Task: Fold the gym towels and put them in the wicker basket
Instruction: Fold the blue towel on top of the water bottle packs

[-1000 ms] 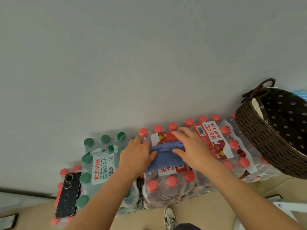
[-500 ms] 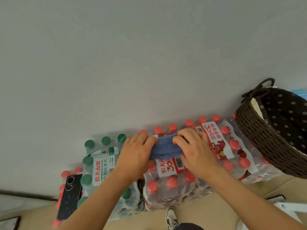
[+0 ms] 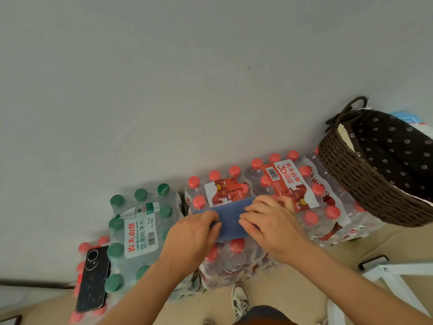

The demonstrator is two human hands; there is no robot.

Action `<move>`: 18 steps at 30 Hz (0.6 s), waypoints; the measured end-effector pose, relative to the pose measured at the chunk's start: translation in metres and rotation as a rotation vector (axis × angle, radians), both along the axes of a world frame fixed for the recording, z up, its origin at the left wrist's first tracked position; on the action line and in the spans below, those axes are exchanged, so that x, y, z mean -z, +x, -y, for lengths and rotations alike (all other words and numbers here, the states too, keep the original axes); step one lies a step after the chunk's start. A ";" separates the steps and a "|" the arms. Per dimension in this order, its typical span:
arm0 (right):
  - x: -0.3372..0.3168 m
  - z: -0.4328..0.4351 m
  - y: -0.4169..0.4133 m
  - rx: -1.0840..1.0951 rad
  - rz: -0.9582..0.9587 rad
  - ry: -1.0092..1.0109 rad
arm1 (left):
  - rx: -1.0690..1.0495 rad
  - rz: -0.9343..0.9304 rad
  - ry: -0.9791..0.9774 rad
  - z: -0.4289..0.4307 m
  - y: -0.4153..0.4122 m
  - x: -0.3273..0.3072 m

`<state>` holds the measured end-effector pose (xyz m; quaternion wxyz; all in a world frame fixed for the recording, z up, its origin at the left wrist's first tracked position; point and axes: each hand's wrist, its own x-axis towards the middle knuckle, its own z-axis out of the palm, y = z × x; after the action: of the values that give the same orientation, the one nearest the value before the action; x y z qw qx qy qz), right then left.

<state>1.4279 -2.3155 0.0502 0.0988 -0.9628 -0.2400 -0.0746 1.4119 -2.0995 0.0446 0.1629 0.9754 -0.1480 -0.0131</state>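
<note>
Grey wall (image 3: 164, 90), 农夫山泉 water packs (image 3: 288, 181), left hand (image 3: 192, 235), right hand (image 3: 271, 224), grips clasping blue towel (image 3: 230, 219)

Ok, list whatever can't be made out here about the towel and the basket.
Head view: both ends of the blue towel lie under the left hand and right hand, so its fold count is unclear.
Head view: the wicker basket runs off the right edge, so its contents cannot be told.
Head view: the phone covers most of the red-capped pack beneath it.
</note>
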 end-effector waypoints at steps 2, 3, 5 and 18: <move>-0.007 -0.012 0.005 0.049 -0.043 -0.044 | -0.119 -0.053 -0.070 -0.002 0.005 0.000; -0.012 -0.017 0.008 0.064 -0.075 -0.060 | -0.145 -0.054 -0.076 -0.004 0.007 0.000; -0.019 -0.024 0.012 0.121 -0.219 -0.087 | -0.159 -0.075 -0.048 -0.008 0.008 0.000; -0.043 -0.027 0.009 0.092 -0.497 -0.226 | -0.147 -0.214 -0.335 -0.023 -0.015 -0.018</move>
<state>1.4373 -2.2889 0.0929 0.0430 -0.9664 -0.1712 0.1868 1.3966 -2.0765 0.0626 0.3380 0.9359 -0.0585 -0.0801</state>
